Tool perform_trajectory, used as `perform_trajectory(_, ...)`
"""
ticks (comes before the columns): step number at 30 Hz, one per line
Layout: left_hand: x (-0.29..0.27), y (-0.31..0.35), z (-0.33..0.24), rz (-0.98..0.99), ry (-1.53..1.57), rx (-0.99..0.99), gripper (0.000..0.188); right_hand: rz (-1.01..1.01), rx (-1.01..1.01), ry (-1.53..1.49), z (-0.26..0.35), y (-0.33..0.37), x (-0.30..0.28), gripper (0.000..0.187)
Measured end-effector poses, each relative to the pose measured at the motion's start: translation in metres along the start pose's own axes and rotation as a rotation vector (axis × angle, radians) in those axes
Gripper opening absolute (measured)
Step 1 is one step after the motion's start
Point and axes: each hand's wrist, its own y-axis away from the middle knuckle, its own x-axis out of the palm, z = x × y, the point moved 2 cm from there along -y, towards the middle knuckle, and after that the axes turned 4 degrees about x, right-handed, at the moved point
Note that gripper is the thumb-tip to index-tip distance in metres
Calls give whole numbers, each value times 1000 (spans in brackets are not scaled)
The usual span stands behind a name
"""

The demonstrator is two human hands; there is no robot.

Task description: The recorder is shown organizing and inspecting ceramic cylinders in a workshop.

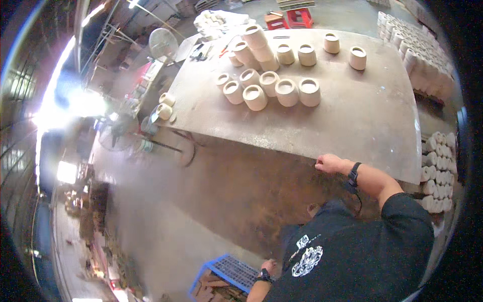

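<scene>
A table (362, 110) is stretching beyond the curled right hand (329, 163); a blue-edged crate (234, 269) is sitting near the left hand (269, 267). Whether either is holding anything, I cannot tell. Stacked pots (261, 53), standing farther ahead-left of the right hand, might be toppling if bumped.

The right hand (328, 164) reaches out, curled; the left hand (270, 267) hangs.

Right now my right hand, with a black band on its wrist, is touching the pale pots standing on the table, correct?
Not quite: your right hand isn't touching the pale pots. The head view shows it at the near edge of the table, apart from them. The black band and the pots' place are right.
</scene>
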Motion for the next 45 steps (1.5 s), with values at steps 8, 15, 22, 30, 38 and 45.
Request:
perform_trajectory(8,-164,-89,-131,251,-476,24,18,-236,132,-66,30,-76,-29,33)
perform_trajectory(15,-182,-118,-435,-127,-852,774,23,-461,322,-153,47,-93,-69,29)
perform_trajectory(22,-128,-99,-656,-200,-553,1075,25,-717,407,-186,74,-133,-128,27)
perform_trajectory(30,-71,-81,-750,-69,-761,1054,32,-779,202,2,117,-230,-143,49)
perform_trajectory(38,-68,-57,-838,-141,-1059,980,42,-686,106,-49,180,-338,-151,87)
perform_trajectory(45,-9,-62,-920,-98,-1241,1143,70,-605,291,-4,184,-380,-122,126)
